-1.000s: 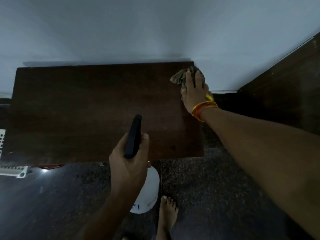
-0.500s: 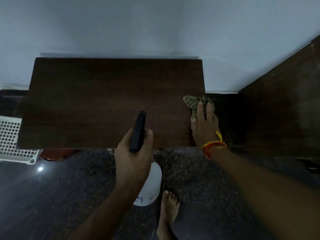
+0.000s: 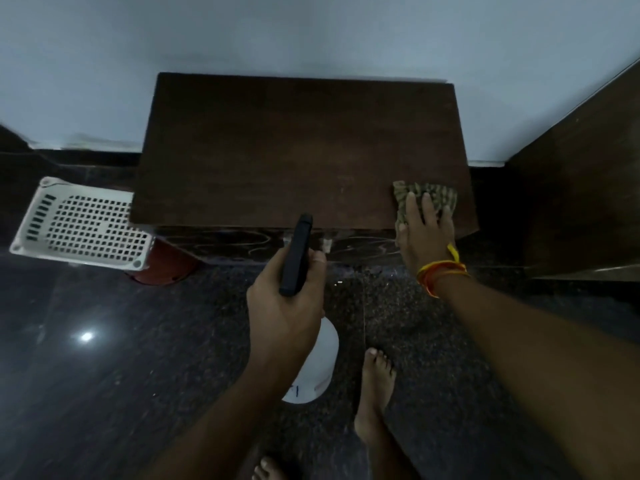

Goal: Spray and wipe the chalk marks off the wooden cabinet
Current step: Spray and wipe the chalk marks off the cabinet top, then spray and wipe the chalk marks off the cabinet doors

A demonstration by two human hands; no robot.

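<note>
Dim room. Pale wall (image 3: 311,32) behind; dark speckled floor (image 3: 104,393) with one light glint. White perforated basket (image 3: 83,225) at left.

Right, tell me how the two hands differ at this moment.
The left hand is curled round the spray bottle in front of the cabinet; the right hand lies with straight fingers on the cloth at the top's near right corner. The right wrist wears thread bands; the left is bare. Both hold cleaning things.
</note>
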